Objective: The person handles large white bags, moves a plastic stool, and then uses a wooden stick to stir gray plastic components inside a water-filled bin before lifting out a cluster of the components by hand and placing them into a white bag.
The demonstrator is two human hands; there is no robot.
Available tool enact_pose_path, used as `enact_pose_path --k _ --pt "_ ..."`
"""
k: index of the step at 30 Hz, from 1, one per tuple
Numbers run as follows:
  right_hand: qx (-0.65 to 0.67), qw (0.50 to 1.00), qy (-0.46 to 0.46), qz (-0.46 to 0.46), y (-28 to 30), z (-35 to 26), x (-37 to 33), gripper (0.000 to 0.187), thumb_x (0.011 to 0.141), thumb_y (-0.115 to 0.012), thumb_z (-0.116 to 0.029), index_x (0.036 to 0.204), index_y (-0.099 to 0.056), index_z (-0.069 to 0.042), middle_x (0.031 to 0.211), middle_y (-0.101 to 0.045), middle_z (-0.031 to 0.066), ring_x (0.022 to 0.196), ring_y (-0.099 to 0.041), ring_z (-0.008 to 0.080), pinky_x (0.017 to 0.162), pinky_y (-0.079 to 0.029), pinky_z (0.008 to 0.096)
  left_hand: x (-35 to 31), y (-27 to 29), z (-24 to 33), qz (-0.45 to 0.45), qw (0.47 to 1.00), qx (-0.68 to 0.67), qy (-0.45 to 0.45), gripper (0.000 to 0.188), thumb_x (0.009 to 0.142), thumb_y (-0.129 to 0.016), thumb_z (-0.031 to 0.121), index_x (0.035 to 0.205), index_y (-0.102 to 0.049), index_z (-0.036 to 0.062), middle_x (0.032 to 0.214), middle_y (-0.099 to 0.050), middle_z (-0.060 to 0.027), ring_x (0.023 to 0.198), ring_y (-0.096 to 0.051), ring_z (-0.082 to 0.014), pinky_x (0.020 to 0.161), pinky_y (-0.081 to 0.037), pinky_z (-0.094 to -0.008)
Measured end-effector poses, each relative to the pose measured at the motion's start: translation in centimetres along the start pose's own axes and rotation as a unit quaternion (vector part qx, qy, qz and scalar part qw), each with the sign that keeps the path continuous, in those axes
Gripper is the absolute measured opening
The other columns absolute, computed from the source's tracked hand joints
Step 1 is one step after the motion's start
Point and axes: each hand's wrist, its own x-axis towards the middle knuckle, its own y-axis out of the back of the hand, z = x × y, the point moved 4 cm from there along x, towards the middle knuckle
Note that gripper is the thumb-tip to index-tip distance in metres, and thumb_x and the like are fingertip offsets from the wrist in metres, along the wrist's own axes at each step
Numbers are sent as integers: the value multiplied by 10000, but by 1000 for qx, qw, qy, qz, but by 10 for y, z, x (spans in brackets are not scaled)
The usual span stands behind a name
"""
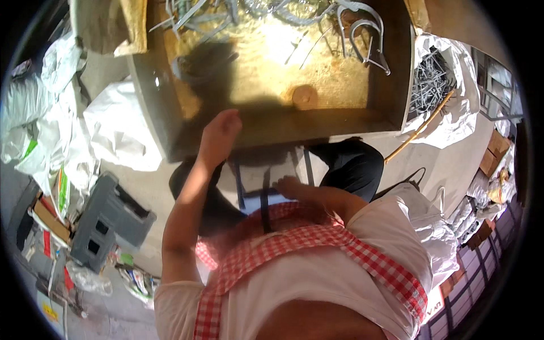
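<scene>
My left hand is raised at the near left side of a large box, its fingers curled in. Whatever it may hold is hidden. Low between my knees is my right hand, in shade, fingers loosely extended, with nothing visible in it. Grey curved strips, plastic-looking, lie mostly along the far part of the box's yellowish, sunlit floor. One darker curved strip rests at the left in shadow. A round brownish spot marks the floor near the front wall.
Right of the box, a white sack holds many thin grey pieces, with a wooden stick leaning beside it. White bags crowd the left. A grey plastic step stool lies on the floor at lower left.
</scene>
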Motion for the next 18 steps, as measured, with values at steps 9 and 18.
enact_pose_path --k 9,18 --pt "37 991 -48 121 -9 21 16 287 795 -524 -143 1072 -545 -72 946 -602 145 884 -590 306 774 -455 429 18 -46 -8 -31 992 -10 -123 317 795 -575 150 1078 -554 9 925 -621 -160 816 -619 -233 706 -473 -316" --pt "230 857 11 460 120 -10 -102 284 823 -514 -117 1101 -554 -72 1050 -586 155 969 -566 280 894 -423 397 -3 -52 -9 -31 960 205 -187 329 776 -576 177 1066 -560 24 978 -606 -175 892 -584 -316 783 -450 -391"
